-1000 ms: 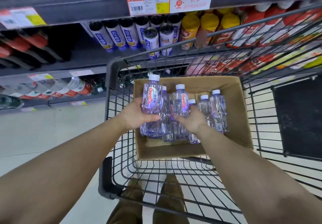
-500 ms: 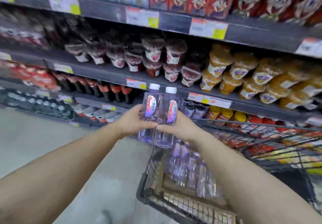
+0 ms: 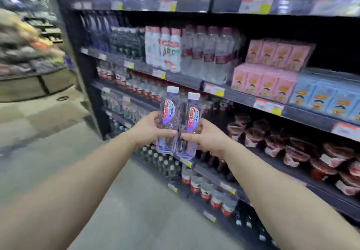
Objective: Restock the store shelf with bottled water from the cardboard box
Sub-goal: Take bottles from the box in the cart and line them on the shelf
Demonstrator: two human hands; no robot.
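Two clear water bottles with white caps and red-and-purple labels stand upright side by side in front of me. My left hand point(image 3: 151, 129) grips the left water bottle point(image 3: 168, 121) around its middle. My right hand point(image 3: 209, 138) grips the right water bottle point(image 3: 190, 127) the same way. The two bottles touch each other. They hang in the air before the dark store shelf point(image 3: 183, 78), level with its middle tiers. The cardboard box and the cart are out of view.
The shelves hold larger water bottles point(image 3: 206, 53), pink cartons point(image 3: 272, 68), blue cartons point(image 3: 323, 98), red-topped cups point(image 3: 288, 144) and small dark bottles point(image 3: 163, 164) low down. The shelf unit's end post point(image 3: 78, 59) stands left, with grey aisle floor point(image 3: 58, 133) beyond.
Both hands lifted one bottle each out of the box in the cart. The view then swung left along the shelves, leaving the cart and box out of sight.
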